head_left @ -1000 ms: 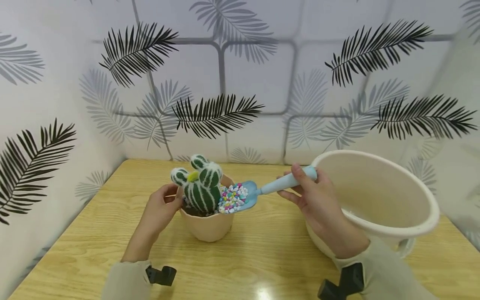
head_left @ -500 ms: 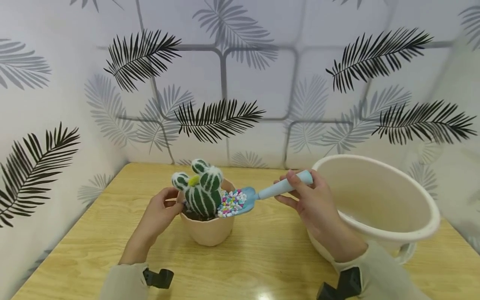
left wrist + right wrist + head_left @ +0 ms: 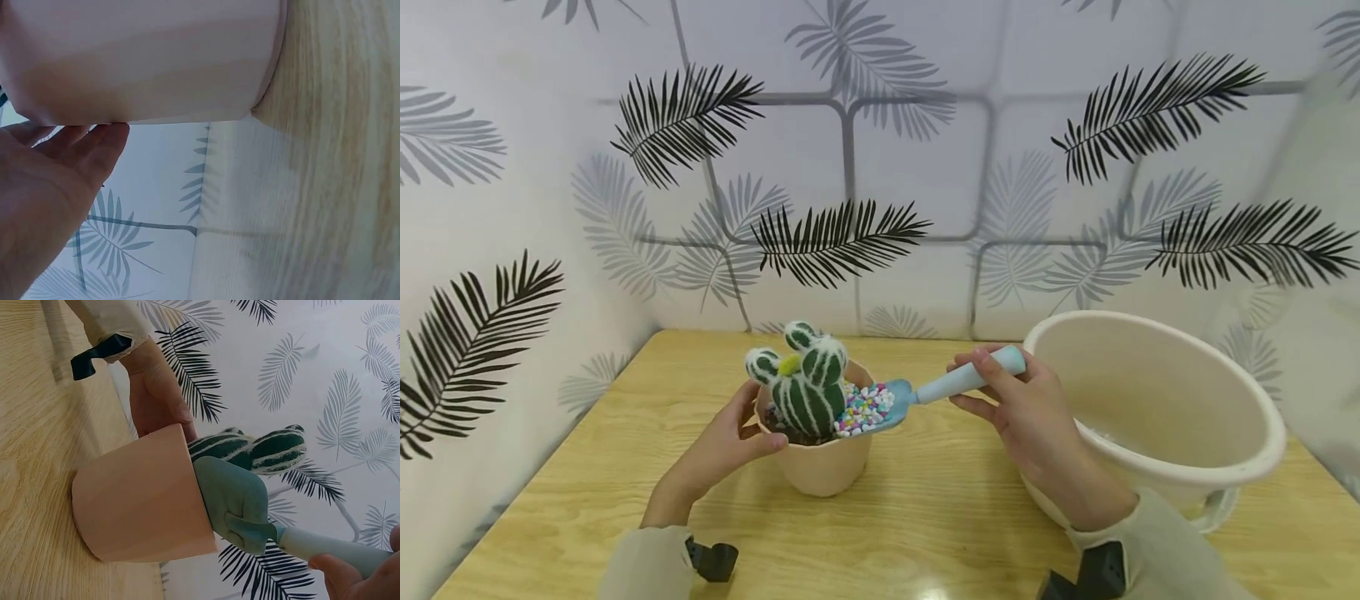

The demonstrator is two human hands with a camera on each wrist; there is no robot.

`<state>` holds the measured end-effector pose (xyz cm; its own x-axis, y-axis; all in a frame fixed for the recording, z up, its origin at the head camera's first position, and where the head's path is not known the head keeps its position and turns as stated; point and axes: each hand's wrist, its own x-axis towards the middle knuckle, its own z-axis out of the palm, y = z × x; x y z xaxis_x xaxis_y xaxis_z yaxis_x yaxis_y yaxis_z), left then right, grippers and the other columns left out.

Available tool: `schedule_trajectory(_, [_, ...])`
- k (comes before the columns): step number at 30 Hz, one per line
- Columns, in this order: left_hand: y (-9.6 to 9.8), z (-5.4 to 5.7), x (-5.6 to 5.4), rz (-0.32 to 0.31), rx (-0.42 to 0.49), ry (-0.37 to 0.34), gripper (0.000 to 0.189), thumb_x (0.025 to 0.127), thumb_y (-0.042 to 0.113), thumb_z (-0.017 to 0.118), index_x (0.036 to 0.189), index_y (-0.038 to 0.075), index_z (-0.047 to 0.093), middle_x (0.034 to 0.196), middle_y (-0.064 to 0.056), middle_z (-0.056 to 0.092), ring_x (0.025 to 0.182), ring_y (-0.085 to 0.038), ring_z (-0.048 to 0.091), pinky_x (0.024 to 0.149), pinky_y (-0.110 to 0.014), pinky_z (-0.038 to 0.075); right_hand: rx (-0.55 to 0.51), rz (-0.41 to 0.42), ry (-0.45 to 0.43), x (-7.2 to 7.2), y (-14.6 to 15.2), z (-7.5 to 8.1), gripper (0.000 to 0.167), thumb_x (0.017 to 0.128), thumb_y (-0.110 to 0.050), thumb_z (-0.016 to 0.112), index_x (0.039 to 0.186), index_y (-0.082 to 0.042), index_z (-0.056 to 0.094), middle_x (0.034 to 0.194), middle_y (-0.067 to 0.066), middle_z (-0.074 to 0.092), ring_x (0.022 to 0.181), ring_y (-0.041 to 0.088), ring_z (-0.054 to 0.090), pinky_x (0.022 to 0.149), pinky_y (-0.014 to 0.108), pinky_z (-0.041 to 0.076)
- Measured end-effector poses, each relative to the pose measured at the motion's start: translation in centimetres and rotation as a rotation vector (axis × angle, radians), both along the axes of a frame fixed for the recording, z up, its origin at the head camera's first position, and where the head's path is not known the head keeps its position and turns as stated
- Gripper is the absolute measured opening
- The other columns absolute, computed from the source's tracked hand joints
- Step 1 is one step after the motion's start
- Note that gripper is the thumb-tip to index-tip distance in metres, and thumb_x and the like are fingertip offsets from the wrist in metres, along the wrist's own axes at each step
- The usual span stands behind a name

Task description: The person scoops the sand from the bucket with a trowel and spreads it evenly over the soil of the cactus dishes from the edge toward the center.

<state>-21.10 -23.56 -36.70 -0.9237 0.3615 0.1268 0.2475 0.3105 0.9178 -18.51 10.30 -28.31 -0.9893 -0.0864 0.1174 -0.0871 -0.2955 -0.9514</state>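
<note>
A peach flowerpot [image 3: 823, 468] holds a green-and-white knitted cactus [image 3: 807, 402] in dark filling. My left hand [image 3: 718, 440] grips the pot's left side, thumb at the near rim; the left wrist view shows its fingertips [image 3: 115, 134] against the pot wall [image 3: 156, 81]. My right hand [image 3: 1033, 425] holds a light blue scoop [image 3: 962, 379] by its handle. Multicoloured pebbles [image 3: 861, 408] lie on the scoop's blade, which reaches over the pot's right rim beside the cactus. In the right wrist view, the blade [image 3: 234, 500] leans at the pot's mouth, its underside showing.
A large cream bucket [image 3: 1157, 467] with a side handle stands at the right, partly behind my right forearm. The wooden table [image 3: 917, 517] runs up to a wall [image 3: 917, 167] with leaf patterns.
My left hand has shifted its hold on the pot, its thumb spreading toward the near rim. The right hand and loaded scoop have moved slightly left. The head view has tilted a little.
</note>
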Motion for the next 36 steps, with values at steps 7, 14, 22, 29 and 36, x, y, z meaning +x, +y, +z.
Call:
schedule_trajectory(7, [0.2, -0.1, -0.2, 0.018, -0.129, 0.091, 0.100, 0.086, 0.027, 0.071, 0.151, -0.002, 0.001, 0.155, -0.028, 0.011, 0.140, -0.048, 0.020, 0.107, -0.059, 0.032, -0.031, 0.023, 0.026, -0.1, 0.1, -0.2, 0.010, 0.097, -0.017, 0.056, 0.088, -0.016, 0.062, 0.093, -0.006, 0.069, 0.096, 0.012, 0.067, 0.084, 0.032, 0.056])
schedule_trajectory(14, [0.7, 0.4, 0.0, 0.042, -0.252, 0.161, 0.083, 0.088, 0.030, 0.069, 0.150, 0.005, 0.019, 0.151, -0.020, 0.028, 0.137, -0.042, 0.031, 0.100, -0.059, 0.041, -0.041, 0.036, 0.040, -0.2, 0.3, -0.1, 0.013, 0.097, -0.015, 0.054, 0.091, -0.016, 0.065, 0.095, -0.005, 0.069, 0.098, 0.012, 0.067, 0.083, 0.029, 0.056])
schedule_trajectory(22, [1.2, 0.9, 0.4, 0.108, -0.292, 0.206, 0.075, 0.082, 0.033, 0.075, 0.141, 0.004, 0.038, 0.137, -0.016, 0.049, 0.124, -0.035, 0.050, 0.094, -0.047, 0.050, -0.003, 0.030, 0.049, -0.3, 0.6, 0.0, 0.011, 0.098, -0.018, 0.053, 0.094, -0.015, 0.063, 0.095, -0.006, 0.069, 0.098, 0.011, 0.066, 0.082, 0.028, 0.056])
schedule_trajectory(29, [1.1, 1.6, 0.7, 0.150, -0.340, 0.185, 0.078, 0.079, 0.038, 0.077, 0.138, 0.001, 0.042, 0.133, -0.016, 0.053, 0.122, -0.035, 0.051, 0.093, -0.045, 0.051, -0.003, 0.030, 0.051, -0.4, 0.6, 0.0, 0.010, 0.097, -0.018, 0.054, 0.095, -0.014, 0.062, 0.096, -0.006, 0.069, 0.098, 0.011, 0.067, 0.083, 0.029, 0.056])
schedule_trajectory(36, [1.2, 2.0, 0.7, 0.164, -0.375, 0.186, 0.078, 0.078, 0.040, 0.077, 0.136, 0.000, 0.044, 0.133, -0.016, 0.053, 0.123, -0.035, 0.051, 0.093, -0.046, 0.051, 0.016, 0.019, 0.052, -0.4, 0.7, 0.0, 0.009, 0.097, -0.019, 0.054, 0.096, -0.014, 0.062, 0.096, -0.007, 0.069, 0.100, 0.011, 0.066, 0.083, 0.029, 0.056])
